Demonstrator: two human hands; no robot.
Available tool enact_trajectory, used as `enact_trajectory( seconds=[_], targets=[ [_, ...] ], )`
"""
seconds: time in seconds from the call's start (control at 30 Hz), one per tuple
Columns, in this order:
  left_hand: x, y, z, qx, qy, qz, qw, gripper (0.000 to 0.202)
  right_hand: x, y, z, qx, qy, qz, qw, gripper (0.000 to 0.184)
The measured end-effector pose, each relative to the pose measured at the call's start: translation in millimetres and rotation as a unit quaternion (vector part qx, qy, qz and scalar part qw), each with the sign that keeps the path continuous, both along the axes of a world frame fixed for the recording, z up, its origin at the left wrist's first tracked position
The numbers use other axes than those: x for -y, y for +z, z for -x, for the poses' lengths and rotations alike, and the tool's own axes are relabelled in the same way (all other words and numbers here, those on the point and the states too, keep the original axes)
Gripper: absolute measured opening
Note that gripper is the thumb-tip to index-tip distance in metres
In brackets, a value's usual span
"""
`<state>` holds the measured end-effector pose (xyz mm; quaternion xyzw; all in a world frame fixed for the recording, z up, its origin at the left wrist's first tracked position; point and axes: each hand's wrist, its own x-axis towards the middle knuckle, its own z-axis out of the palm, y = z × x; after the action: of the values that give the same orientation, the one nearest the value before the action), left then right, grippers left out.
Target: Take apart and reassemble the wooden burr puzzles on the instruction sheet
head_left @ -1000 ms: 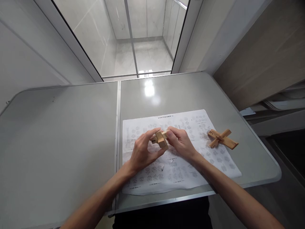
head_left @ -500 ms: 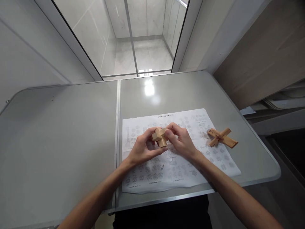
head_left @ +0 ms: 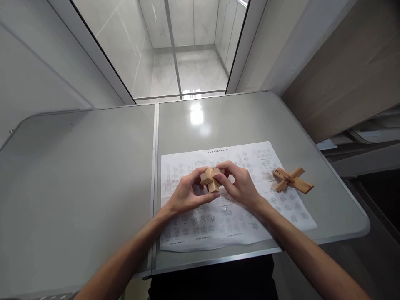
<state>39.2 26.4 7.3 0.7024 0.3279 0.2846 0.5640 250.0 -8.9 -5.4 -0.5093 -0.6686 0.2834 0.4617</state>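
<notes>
Between my two hands is a small light-wood burr puzzle (head_left: 213, 185) made of interlocked blocks, raised over a printed sheet (head_left: 193, 212). My left hand (head_left: 186, 192) grips its left side and underside, with the thumb along the lower edge. My right hand (head_left: 239, 183) pinches its upper right, the thumb lying across the front of a block. Fingers hide the puzzle's back and part of its right side. To the right, a darker wooden cross-shaped puzzle (head_left: 292, 180) rests partly on the sheet's edge, apart from both hands.
The grey folding table (head_left: 93, 175) has a metal seam (head_left: 155, 150) just left of the sheet. Beyond its far edge is a glass panel (head_left: 193, 71). A wooden shelf unit (head_left: 350, 71) stands at the right.
My right thumb has shifted slightly left across the front of the puzzle. My left hand keeps nearly the same hold, and the cross-shaped puzzle stays put.
</notes>
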Motion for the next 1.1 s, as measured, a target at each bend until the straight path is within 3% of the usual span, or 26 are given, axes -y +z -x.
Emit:
enact_trajectory(
  seconds=[0.27,0.43,0.67,1.1],
  targets=[
    [1,3.7,0,0.021,0.015,0.050,0.998,0.060,-1,0.5,0,-0.060,0.010,0.031,0.998,0.032],
    [-4,1.7,4,0.058,0.049,0.064,0.995,0.072,-2,0.0,-1,-0.094,0.060,0.073,0.991,0.030],
    [-6,-4.6,-1,0.101,0.080,0.104,0.986,0.067,-1,-2.0,1,-0.100,0.088,0.121,0.984,0.026],
    [-2,-6.6,-1,0.068,0.079,0.047,0.993,0.066,-1,1.9,0,-0.127,0.103,0.149,0.975,0.036]
  ],
)
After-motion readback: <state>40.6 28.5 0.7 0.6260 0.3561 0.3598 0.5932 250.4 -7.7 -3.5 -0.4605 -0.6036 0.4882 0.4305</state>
